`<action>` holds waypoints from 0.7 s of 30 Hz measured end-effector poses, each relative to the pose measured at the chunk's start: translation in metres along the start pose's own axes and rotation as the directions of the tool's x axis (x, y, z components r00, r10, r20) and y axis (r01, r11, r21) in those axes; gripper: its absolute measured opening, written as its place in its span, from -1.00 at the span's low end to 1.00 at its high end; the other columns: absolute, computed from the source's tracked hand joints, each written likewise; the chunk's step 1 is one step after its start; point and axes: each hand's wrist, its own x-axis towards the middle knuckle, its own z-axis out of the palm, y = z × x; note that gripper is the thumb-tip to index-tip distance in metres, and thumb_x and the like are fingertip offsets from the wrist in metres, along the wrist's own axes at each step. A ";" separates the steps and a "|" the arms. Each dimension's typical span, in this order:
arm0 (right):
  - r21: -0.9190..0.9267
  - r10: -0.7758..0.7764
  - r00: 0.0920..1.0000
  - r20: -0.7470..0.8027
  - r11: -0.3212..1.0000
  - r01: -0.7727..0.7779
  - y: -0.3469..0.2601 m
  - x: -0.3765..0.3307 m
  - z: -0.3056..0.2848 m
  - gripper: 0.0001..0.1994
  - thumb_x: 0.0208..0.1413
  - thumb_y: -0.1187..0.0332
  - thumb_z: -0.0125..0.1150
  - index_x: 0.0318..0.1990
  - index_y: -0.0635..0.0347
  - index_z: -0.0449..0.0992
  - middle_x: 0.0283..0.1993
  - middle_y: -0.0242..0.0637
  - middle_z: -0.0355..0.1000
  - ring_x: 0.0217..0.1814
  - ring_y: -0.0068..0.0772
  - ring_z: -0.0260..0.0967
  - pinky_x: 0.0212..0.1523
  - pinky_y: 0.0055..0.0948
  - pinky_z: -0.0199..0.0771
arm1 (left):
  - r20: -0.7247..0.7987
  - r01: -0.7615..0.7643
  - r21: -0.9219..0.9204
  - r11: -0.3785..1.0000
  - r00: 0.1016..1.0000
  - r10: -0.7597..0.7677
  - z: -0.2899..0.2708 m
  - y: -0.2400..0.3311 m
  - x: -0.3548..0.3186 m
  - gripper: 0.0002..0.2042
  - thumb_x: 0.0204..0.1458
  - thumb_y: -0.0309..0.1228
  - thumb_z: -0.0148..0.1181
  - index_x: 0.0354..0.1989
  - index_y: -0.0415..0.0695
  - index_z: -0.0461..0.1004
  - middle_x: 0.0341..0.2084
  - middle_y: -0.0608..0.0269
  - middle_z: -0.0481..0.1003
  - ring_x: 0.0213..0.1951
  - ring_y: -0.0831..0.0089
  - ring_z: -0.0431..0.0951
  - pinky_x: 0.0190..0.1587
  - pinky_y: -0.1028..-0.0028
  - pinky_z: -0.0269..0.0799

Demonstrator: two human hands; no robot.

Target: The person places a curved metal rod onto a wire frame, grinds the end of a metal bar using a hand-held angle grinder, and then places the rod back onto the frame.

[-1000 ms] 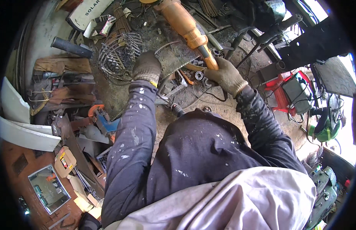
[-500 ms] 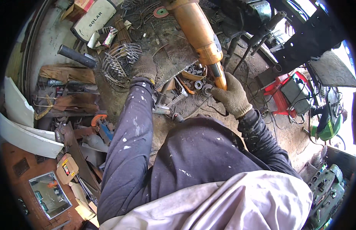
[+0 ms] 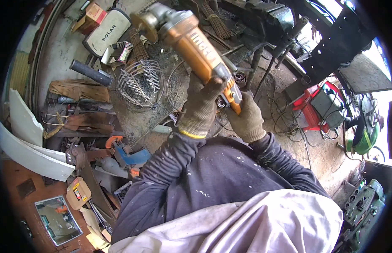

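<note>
An orange and grey angle grinder (image 3: 201,52) is held up in front of me, slanting toward the far left. Its round disc (image 3: 145,26) is at the upper end, clear of the worktop. My left hand (image 3: 200,105), in a knitted work glove, grips the grinder's body, with the thumb across its lower part near the switch. Gloved as well, my right hand (image 3: 248,118) closes round the rear end of the handle. Left of the grinder, a bundle of bent metal rods (image 3: 139,86) lies on the dirty worktop (image 3: 130,120).
A white rounded case (image 3: 107,33) and a dark pipe (image 3: 90,72) lie at the far left. To the right are a red stand (image 3: 307,114) and loose cables (image 3: 284,120) on the floor. A blue and orange clamp (image 3: 130,154) sits below the worktop.
My left hand has come off the worktop beside the rods and now holds the grinder. The grinder has swung left and nearer, bringing its disc into view. The right hand keeps its hold.
</note>
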 end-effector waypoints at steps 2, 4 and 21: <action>0.019 -0.061 0.998 0.009 0.998 0.061 0.003 0.003 0.001 -0.48 0.02 0.25 0.46 0.11 0.25 0.43 -0.14 0.06 0.57 -0.12 0.10 0.58 -0.12 -0.11 0.58 | -0.118 -0.014 -0.009 1.000 0.993 0.013 -0.006 -0.007 0.001 -0.45 0.06 -0.13 0.49 0.06 -0.23 0.42 -0.15 0.26 0.52 -0.16 0.48 0.57 -0.10 0.43 0.56; 0.039 -0.104 0.995 -0.003 0.994 0.104 0.006 0.011 -0.007 -0.45 0.02 0.26 0.48 0.14 0.25 0.42 -0.13 -0.01 0.57 -0.13 0.02 0.59 -0.12 -0.13 0.59 | -0.225 0.054 0.130 0.990 0.974 -0.024 -0.020 -0.010 0.003 -0.44 0.03 -0.13 0.49 0.08 -0.24 0.44 -0.20 0.21 0.56 -0.09 0.40 0.60 -0.08 0.38 0.59; 0.403 0.051 0.753 0.656 0.820 -0.407 0.001 0.021 -0.022 -0.46 -0.01 0.42 0.48 0.16 0.27 0.46 -0.06 -0.29 0.56 -0.08 -0.45 0.55 -0.04 -0.36 0.62 | 0.152 0.182 0.199 0.963 0.965 -0.214 -0.022 -0.007 -0.015 -0.39 -0.03 -0.15 0.42 0.13 -0.28 0.44 -0.13 0.14 0.59 -0.10 0.31 0.63 0.03 0.30 0.58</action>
